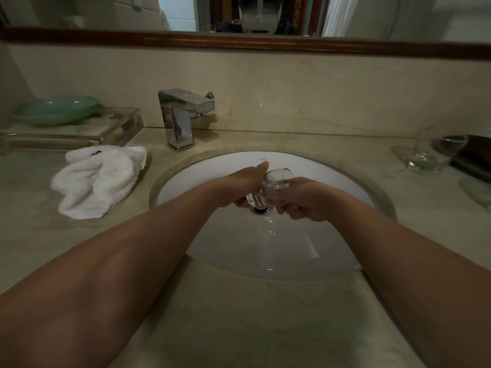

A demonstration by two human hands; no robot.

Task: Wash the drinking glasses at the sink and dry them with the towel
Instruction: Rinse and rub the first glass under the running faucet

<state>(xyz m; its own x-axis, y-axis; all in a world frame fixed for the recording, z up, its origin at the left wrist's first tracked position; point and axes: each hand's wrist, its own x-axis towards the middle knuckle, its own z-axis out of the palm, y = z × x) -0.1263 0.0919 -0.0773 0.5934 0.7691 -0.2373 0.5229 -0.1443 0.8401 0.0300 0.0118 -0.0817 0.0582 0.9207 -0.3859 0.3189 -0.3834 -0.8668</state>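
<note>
Evidently both hands work one glass (276,181) low over the sink (186,176), just above the drain (261,209). The left hand (247,183) curls round its base end. The right hand (303,200) grips its side near the rim, and the glass lies tilted, mouth away. Wet, thin and rigid, it is likely slippery and breakable against the basin, so a hold round the thick base seems safest. A second glass (435,152) stands on the counter (239,314) at right; the towel (98,179) lies at left.
</note>
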